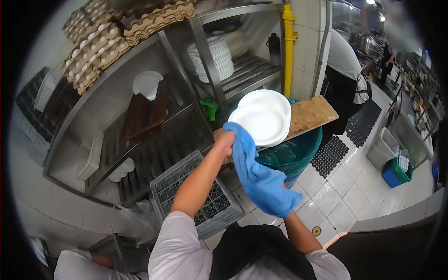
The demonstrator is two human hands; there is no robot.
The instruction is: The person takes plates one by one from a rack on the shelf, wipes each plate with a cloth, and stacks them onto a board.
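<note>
White plates (pixel 261 122) lie overlapped on a wooden board (pixel 313 114) across a green-lined bin (pixel 298 151). At the lower left rim of the front plate, my left hand (pixel 227 143) has its fingers closed round one end of a blue cloth (pixel 261 179). The cloth hangs from there down to the right, where it covers my right hand; only the right forearm (pixel 298 233) shows below it, so those fingers are hidden.
Left of the bin is a grey glass rack (pixel 200 198). Metal shelves hold a plate stack (pixel 211 59) under egg trays (pixel 95 49). A yellow pipe (pixel 288 51) rises behind. One person (pixel 343 65) stands at the right; another's sleeve (pixel 77 266) shows lower left.
</note>
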